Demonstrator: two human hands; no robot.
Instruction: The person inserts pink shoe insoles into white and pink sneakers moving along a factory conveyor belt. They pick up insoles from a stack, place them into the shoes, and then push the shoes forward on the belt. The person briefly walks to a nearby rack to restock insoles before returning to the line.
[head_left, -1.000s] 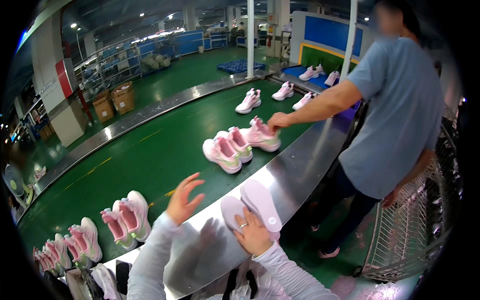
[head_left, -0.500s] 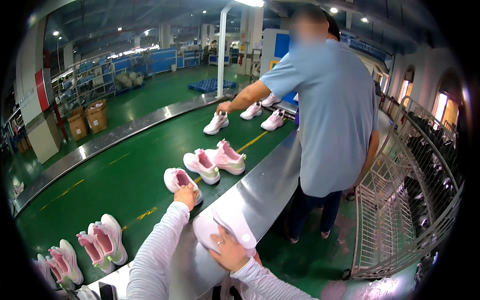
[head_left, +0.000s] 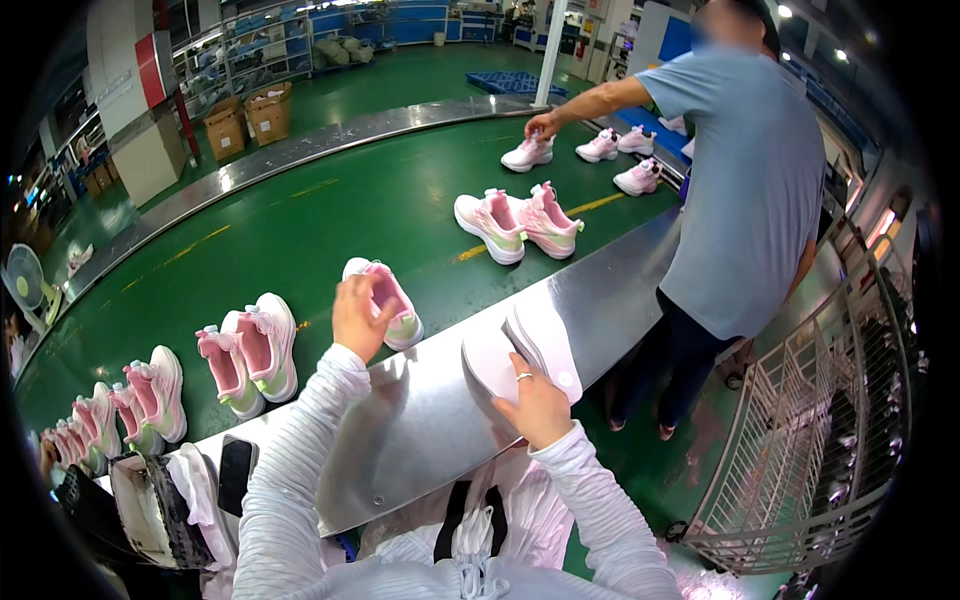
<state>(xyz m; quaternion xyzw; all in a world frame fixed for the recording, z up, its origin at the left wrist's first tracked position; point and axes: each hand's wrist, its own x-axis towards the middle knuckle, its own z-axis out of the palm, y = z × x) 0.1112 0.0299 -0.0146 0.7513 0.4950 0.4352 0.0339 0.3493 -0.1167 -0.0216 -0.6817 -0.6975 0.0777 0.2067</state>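
My left hand (head_left: 362, 318) is over the near-left side of a single pink-and-white sneaker (head_left: 400, 318) on the green belt. Its fingers are bent and spread apart, with the thumb near the shoe's opening; whether they touch the shoe is hard to tell. Above the metal ledge, my right hand (head_left: 540, 408) grips a pair of pale pink insoles (head_left: 488, 362). The thumb and a ringed finger show on top, while the remaining fingers are partly hidden. A pair of matching sneakers (head_left: 515, 225) stands farther right on the belt, and another pair (head_left: 250, 355) is to the left.
The metal ledge (head_left: 430, 430) borders the green belt (head_left: 330, 220). A person in a blue shirt (head_left: 745, 190) reaches across to a sneaker (head_left: 527, 153) at the far right. A wire cart (head_left: 780, 430) stands right. A phone (head_left: 236, 475) and an open box (head_left: 150, 510) lie lower left.
My left hand has released the sneaker's heel and shifted onto its side. The sneaker is farther from the right-hand pair and nearer the left one. My view has tilted down and left.
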